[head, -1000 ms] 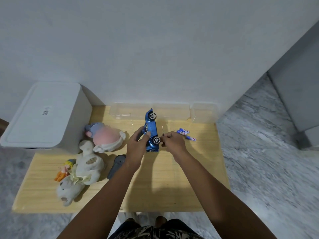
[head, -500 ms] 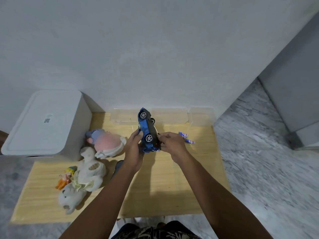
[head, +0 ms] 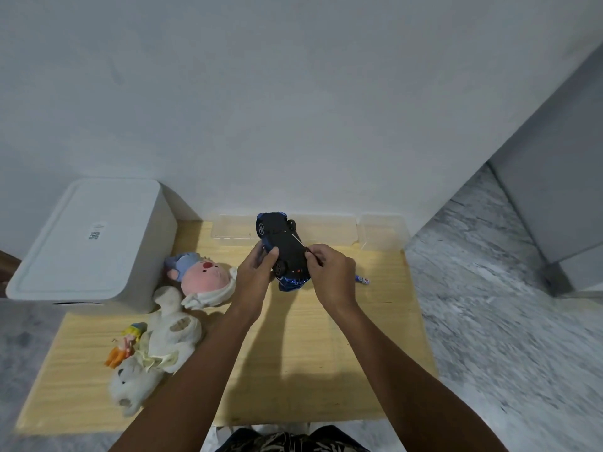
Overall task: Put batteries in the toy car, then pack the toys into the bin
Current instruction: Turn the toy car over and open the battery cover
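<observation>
Battery step: the left hand grips the upturned blue toy car; the right hand pinches its thin wire, and should next open the underside hatch.

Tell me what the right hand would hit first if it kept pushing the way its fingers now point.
The right hand pinches a thin tool, and its fingers point left and away at the black underside of the toy car. It would probably meet that underside at once, though depth is hard to judge here.
</observation>
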